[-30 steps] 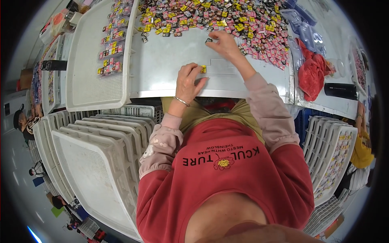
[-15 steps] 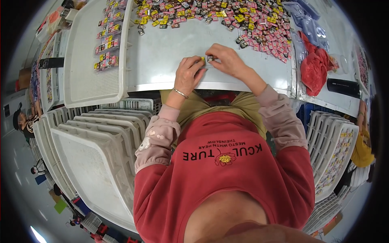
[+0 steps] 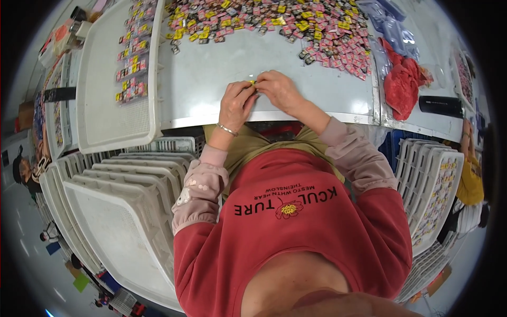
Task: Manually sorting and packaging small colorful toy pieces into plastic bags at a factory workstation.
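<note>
My left hand [image 3: 237,103] and my right hand [image 3: 280,92] meet over the table's front part, fingertips almost touching. Between them shows a small yellow piece [image 3: 252,82], pinched in my left fingers and partly covered. My right fingers are pinched closed against it; whatever they grip is hidden. Farther back on the table lies a wide heap of small flat pieces [image 3: 338,45] in pink, yellow and black. Left of my hands, a white plastic tray [image 3: 95,113] carries a column of clear packs [image 3: 130,70] filled with the same kind of pieces.
Stacked white trays [image 3: 113,211] stand below the table on the left, and more trays [image 3: 435,195] on the right. A red plastic bag [image 3: 402,87], blue clear plastic packaging [image 3: 393,26] and a black cylinder [image 3: 441,105] lie at the right. Other people are at both sides.
My right hand has moved left and slightly nearer, bringing its fingertips against my left ones. The dark piece that showed in my right fingers is now hidden. The whole view has shifted slightly.
</note>
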`<act>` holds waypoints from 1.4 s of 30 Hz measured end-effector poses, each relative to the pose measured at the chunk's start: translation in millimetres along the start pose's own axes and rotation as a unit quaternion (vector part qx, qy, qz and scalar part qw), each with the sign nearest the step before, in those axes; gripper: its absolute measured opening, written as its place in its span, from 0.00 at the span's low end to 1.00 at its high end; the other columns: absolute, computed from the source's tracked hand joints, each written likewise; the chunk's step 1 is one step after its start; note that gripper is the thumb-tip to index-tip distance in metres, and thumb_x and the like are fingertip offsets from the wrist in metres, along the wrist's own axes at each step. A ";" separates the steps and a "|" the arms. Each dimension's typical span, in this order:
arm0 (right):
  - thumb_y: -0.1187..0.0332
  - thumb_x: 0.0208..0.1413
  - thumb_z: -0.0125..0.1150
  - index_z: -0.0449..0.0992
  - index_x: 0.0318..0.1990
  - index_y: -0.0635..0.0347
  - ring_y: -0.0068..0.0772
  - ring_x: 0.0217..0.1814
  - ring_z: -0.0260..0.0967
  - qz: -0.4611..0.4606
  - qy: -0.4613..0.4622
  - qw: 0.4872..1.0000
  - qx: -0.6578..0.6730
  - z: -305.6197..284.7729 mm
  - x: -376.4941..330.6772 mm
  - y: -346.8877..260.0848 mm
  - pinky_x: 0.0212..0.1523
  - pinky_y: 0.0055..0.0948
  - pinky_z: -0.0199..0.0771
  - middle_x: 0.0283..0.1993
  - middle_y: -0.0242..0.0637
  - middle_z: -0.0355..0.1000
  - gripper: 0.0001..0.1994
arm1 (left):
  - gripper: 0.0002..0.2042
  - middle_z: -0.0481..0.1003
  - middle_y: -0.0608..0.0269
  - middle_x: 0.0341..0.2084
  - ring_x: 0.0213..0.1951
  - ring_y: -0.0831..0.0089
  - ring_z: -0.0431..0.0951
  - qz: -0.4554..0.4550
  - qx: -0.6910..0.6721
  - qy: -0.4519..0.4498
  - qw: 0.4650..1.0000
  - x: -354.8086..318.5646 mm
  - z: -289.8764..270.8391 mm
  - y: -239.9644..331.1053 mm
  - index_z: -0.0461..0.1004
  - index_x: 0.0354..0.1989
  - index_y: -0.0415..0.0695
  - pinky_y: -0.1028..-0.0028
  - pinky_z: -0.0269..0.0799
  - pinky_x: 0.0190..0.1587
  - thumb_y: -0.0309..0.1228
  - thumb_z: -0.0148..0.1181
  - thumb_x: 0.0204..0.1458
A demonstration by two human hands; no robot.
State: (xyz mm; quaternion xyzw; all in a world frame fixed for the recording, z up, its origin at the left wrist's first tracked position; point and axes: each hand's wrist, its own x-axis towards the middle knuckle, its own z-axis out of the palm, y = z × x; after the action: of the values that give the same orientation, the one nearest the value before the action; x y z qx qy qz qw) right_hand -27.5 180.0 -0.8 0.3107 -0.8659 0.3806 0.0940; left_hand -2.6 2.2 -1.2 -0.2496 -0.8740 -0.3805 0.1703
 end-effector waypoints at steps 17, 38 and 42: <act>0.79 0.45 0.57 0.76 0.45 0.53 0.43 0.49 0.68 0.039 0.027 0.976 -0.213 -114.2 8.2 99.2 0.50 0.38 0.70 0.43 0.37 0.75 0.18 | 0.17 0.74 0.56 0.43 0.45 0.55 0.71 0.067 0.076 -0.034 0.994 2.9 -2.7 -2.2 0.75 0.44 0.39 0.64 0.69 0.48 0.16 0.56 0.43; 0.75 0.47 0.63 0.77 0.39 0.62 0.37 0.38 0.73 0.034 0.004 0.997 0.075 -66.2 1.0 24.0 0.39 0.32 0.72 0.36 0.38 0.74 0.09 | 0.15 0.73 0.57 0.44 0.45 0.59 0.71 -0.023 0.048 0.032 0.998 -1.8 -20.1 4.0 0.75 0.43 0.41 0.66 0.68 0.48 0.20 0.58 0.44; 0.76 0.43 0.63 0.77 0.35 0.61 0.40 0.35 0.72 0.037 -0.029 0.996 0.069 -30.5 5.6 13.6 0.38 0.33 0.73 0.37 0.37 0.74 0.09 | 0.15 0.74 0.60 0.44 0.47 0.59 0.69 0.034 0.068 -0.043 0.996 6.9 -9.6 9.7 0.76 0.42 0.42 0.64 0.64 0.52 0.24 0.63 0.43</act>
State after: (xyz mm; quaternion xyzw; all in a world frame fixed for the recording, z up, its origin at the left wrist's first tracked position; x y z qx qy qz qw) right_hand -42.5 206.3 14.4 0.2955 -0.8506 0.4337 0.0328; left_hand -1.7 2.8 14.0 -0.2832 -0.8954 -0.3032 0.1618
